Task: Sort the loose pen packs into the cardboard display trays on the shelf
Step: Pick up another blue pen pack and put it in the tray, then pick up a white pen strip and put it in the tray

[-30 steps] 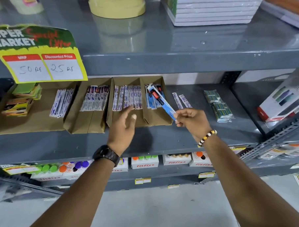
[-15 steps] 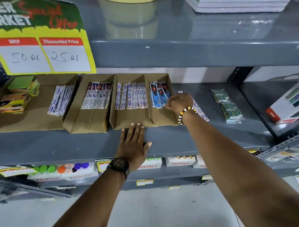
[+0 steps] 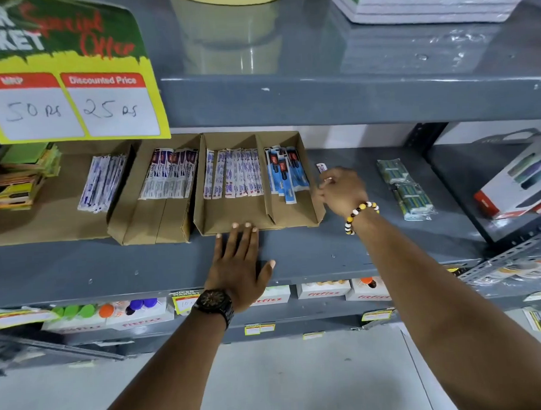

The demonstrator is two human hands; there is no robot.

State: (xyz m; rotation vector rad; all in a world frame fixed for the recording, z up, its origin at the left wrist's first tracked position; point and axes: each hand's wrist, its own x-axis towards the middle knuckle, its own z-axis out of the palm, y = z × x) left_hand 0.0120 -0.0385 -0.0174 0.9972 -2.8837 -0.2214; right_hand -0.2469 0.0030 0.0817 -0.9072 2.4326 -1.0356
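left hand [image 3: 239, 265] fingers spread flat, tips bracing the cardboard tray [image 3: 291, 224] front. right hand [image 3: 343, 189] fingers curled over loose pen packs [image 3: 321, 167] beside the tray's right wall; grip unclear. advise: pinch one pack, keep tray braced.

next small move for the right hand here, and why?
Probably close the right hand on the loose pen pack lying on the shelf just right of the divided tray. That pack is outside any tray, mostly hidden under the fingers; whether it is gripped yet is unclear. The left hand rests flat against the tray's front, bracing it.
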